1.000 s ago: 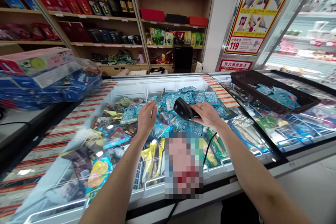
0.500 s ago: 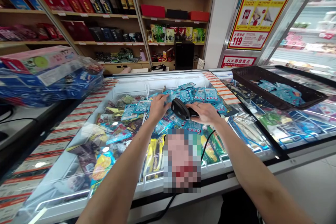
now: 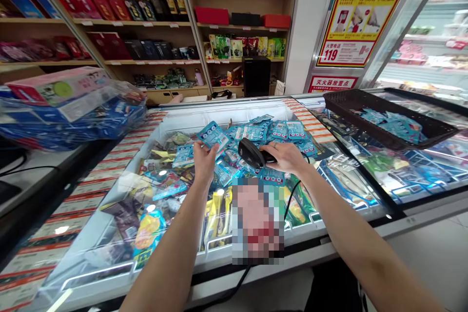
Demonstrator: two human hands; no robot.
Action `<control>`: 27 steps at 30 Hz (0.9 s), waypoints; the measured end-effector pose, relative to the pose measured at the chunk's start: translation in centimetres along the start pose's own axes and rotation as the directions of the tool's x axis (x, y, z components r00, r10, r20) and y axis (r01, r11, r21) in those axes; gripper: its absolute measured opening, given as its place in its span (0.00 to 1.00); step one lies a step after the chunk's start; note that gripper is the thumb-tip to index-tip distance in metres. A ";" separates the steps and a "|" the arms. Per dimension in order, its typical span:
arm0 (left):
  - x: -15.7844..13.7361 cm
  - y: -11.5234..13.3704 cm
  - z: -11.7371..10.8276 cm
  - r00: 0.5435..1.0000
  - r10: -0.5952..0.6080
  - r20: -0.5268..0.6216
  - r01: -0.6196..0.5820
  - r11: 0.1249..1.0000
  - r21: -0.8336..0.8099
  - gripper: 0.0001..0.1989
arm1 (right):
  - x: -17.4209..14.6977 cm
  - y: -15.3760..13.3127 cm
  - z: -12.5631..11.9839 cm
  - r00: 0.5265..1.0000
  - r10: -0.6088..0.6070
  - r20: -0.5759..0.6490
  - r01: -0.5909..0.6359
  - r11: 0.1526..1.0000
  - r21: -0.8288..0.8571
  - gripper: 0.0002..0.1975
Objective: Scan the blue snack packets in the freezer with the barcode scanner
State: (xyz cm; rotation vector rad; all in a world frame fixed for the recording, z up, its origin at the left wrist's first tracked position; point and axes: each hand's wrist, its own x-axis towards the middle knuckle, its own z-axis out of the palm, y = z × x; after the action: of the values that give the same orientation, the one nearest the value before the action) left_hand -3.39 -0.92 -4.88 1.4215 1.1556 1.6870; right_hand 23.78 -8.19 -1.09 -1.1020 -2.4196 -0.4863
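My left hand (image 3: 205, 158) pinches a blue packet (image 3: 213, 135) by its lower edge, tilted up above the glass top of the chest freezer. In my right hand (image 3: 283, 157) is a black barcode scanner (image 3: 251, 153), its head pointing left, toward the packets. A cable (image 3: 290, 194) runs down from the scanner. More blue packets (image 3: 252, 131) lie in a loose pile on the glass behind and around both hands. Frozen goods, including yellow packs (image 3: 215, 214), show through the glass below.
A dark brown plastic basket (image 3: 340, 107) with some blue packets (image 3: 397, 124) stands on the freezer at the right. Plastic-wrapped boxes (image 3: 62, 107) are stacked at the left. Shelves (image 3: 135, 22) of boxes and bottles line the back. A pixelated patch hides part of the front.
My left hand has moved left and toward me, and it now holds up a blue packet from the pile. My right hand and the scanner have stayed nearly in place.
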 end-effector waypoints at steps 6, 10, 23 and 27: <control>0.0 0.7 0.2 0.997 -0.055 0.056 0.061 0.992 -0.106 0.21 | 0.3 -0.6 0.0 0.999 -0.016 0.037 0.014 0.999 0.047 0.21; -0.2 0.8 0.1 0.996 -0.066 0.061 0.070 0.996 -0.062 0.17 | 0.2 -0.6 0.1 0.999 0.006 0.039 -0.009 0.997 0.081 0.20; -0.3 1.0 0.0 0.997 -0.074 0.035 0.077 0.992 -0.100 0.20 | 0.1 -0.3 0.3 0.999 0.037 0.024 -0.038 0.999 0.039 0.21; -0.4 1.4 0.0 0.994 -0.094 0.056 0.100 0.987 -0.122 0.22 | 0.1 -0.4 0.3 0.998 0.057 0.014 -0.057 0.997 0.042 0.21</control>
State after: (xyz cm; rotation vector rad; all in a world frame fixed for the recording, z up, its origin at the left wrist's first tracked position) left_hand -3.16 -1.86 -3.76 1.3025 1.0560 1.6181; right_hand 23.32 -8.24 -1.32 -1.1561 -2.3913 -0.4091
